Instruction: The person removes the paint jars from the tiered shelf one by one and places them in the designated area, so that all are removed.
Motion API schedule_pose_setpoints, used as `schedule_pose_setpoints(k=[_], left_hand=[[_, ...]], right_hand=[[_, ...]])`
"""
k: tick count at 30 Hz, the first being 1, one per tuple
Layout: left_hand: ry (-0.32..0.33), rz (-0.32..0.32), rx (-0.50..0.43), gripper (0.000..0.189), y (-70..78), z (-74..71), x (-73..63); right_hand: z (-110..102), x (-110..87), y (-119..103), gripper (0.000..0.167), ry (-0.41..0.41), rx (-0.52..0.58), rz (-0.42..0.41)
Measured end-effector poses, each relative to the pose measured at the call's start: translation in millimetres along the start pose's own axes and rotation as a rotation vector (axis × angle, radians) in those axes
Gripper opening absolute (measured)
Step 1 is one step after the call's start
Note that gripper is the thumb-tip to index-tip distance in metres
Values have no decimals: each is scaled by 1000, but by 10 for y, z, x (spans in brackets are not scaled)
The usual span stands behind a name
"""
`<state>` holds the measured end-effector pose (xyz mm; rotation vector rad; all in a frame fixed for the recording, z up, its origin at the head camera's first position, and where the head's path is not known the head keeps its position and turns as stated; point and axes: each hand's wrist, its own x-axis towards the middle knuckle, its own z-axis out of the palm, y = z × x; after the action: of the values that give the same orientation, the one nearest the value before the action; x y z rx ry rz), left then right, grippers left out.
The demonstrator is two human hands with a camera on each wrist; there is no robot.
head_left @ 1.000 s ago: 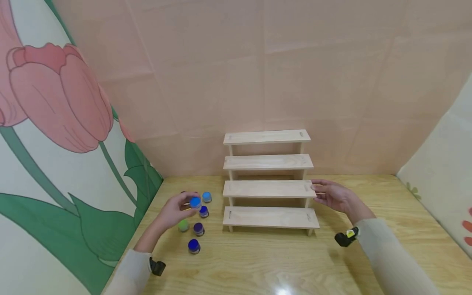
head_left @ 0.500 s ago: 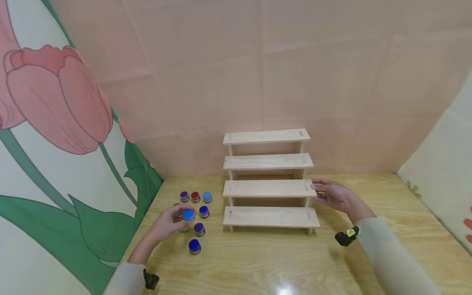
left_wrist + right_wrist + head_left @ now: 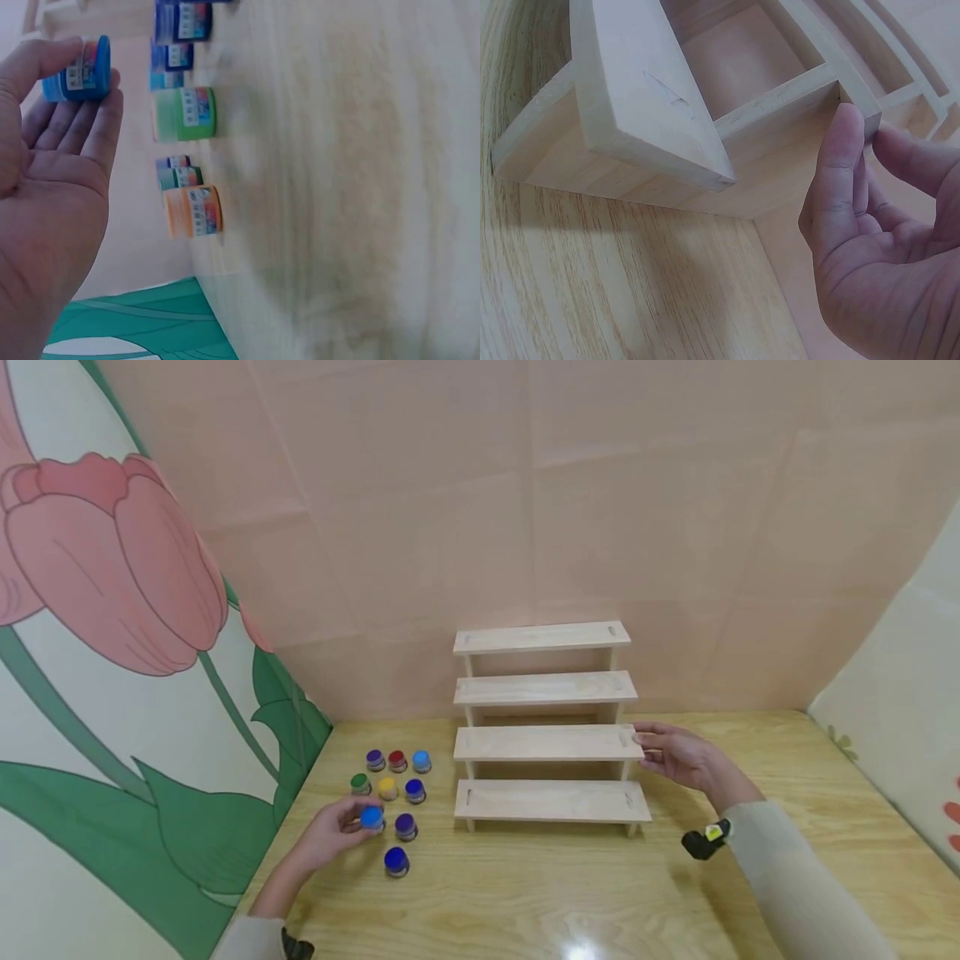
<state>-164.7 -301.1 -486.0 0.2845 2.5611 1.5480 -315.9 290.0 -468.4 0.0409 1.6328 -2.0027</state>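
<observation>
My left hand (image 3: 330, 833) pinches a small paint jar with a bright blue lid (image 3: 371, 817) between thumb and fingers. In the left wrist view, that blue jar (image 3: 79, 71) lies sideways in the picture and shows a printed label. Around it on the table are several similar jars, among them a dark blue one (image 3: 396, 861), a purple one (image 3: 406, 827), a yellow one (image 3: 387, 788) and a green one (image 3: 361, 784). My right hand (image 3: 678, 760) pinches the right end of the second-lowest board of a wooden step shelf (image 3: 551, 802); the right wrist view shows thumb and fingertips on that board's corner (image 3: 859, 105).
At the back of the jar group stand a purple jar (image 3: 375, 760), a red jar (image 3: 397, 761) and a light blue jar (image 3: 422, 761). A pink cloth wall (image 3: 540, 527) rises behind the shelf. A tulip-printed panel (image 3: 150, 710) borders the wooden table (image 3: 540, 893) on the left.
My left hand has moved left and toward me with the blue jar, lower in the picture, uncovering the purple, red, green and yellow jars behind it. The right hand stays at the board.
</observation>
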Motion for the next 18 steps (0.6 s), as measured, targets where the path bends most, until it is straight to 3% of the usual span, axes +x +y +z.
schedule_pose_setpoints(k=[7,18], left_hand=[[-2,2,-10,44,-81,-17,-63],[-12,-70,-56,41,-138,-45,-145]], right_hand=[[5,16,6,46,10,0,5],[-4,19,4,46,10,-1,6]])
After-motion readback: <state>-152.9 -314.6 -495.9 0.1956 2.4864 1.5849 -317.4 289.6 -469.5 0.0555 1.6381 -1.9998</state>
